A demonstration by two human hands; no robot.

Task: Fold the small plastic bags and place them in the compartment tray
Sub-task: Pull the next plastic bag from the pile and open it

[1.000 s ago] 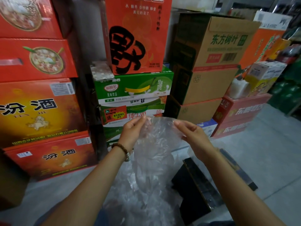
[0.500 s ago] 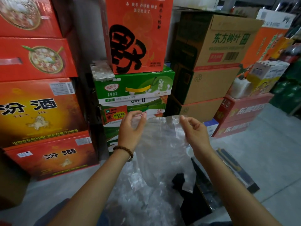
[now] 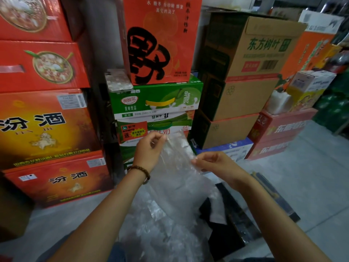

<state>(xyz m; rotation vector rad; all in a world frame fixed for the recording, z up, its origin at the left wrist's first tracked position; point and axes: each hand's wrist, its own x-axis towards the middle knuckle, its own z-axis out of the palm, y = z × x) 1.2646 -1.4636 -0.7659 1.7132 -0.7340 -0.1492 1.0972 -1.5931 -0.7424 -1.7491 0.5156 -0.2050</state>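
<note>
Head view:
- Clear plastic bag is held up mid-frame between both hands and hangs from them toward 6 o'clock.
- Left hand: fingers curled, pinching the bag's upper corner at the fingertips. Beaded bracelet on the wrist.
- Right hand sits at about 4 o'clock from the left. Thumb and fingers pinch the bag's right edge, lower than the left grip, so the top edge slopes down toward 4 o'clock.
- The bag's lower part drapes onto the heap of loose clear bags at 6 o'clock.
- Black compartment tray is on the floor at 5 o'clock, just beside the heap, with a bit of plastic over its near end. Can't tell what's in the compartments.
- Behind: green milk cartons at 12 o'clock with a phone on top, an orange box above, red boxes at 9 o'clock, brown cardboard boxes at 2 o'clock.

Versus 0.5 s ago:
- The hands were level then, with the top edge spread flat between them.
- The right hand has dropped and come in toward the left.
- The span of bag between the grips is narrower.
- The left hand has barely shifted.
- Tray and heap are unchanged.
</note>
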